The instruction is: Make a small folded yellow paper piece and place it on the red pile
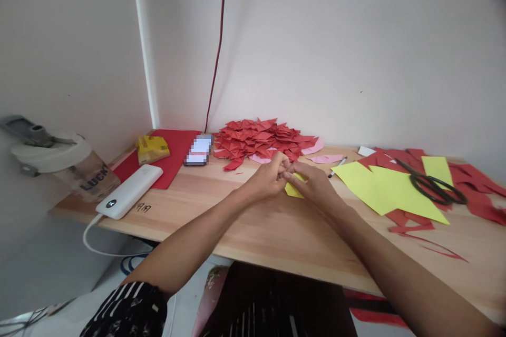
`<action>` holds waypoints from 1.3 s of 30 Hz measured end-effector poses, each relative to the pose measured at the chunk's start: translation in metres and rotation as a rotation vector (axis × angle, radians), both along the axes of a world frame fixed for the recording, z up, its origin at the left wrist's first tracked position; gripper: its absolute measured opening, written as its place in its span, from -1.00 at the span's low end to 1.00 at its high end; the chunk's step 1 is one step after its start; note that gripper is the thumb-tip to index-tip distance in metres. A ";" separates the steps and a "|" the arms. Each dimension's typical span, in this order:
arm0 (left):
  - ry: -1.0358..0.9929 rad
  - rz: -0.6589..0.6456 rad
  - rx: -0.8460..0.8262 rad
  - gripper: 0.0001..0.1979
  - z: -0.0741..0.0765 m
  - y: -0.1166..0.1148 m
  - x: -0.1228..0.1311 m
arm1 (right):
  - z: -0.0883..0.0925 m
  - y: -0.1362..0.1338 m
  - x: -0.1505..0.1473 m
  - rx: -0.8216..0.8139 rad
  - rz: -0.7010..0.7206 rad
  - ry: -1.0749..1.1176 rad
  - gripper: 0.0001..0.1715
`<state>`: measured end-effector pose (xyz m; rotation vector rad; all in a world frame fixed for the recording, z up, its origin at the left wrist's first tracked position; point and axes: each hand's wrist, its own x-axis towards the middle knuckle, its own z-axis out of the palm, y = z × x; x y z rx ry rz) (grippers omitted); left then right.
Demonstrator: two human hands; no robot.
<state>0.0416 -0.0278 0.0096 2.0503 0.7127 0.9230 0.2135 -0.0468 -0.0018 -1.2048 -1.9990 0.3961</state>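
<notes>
My left hand [268, 176] and my right hand [315, 182] meet over the middle of the wooden table [253, 226]. Both pinch a small folded piece of yellow paper [293, 190], with fingers closed on it. Just behind my hands lies a heap of several folded red paper triangles [263, 139]. A pen [337, 167] lies close to my right hand.
Yellow paper sheets [389, 189] and black scissors [432, 185] lie to the right over red paper scraps [480, 197]. At left are a white power bank [129, 190], a phone [198, 149], a yellow packet [152, 148] on a red sheet [174, 160], and a lidded jar [69, 166].
</notes>
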 end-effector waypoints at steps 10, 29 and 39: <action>-0.227 -0.087 -0.389 -0.78 -0.008 0.005 0.002 | -0.004 0.001 0.001 -0.205 -0.001 0.185 -0.50; -0.415 0.012 -0.546 -0.68 -0.011 0.018 0.001 | 0.004 0.003 0.000 -0.652 0.021 0.741 -0.40; -0.232 0.020 -0.287 -0.82 -0.016 0.013 0.002 | 0.002 -0.005 0.000 -0.674 0.029 0.383 -0.44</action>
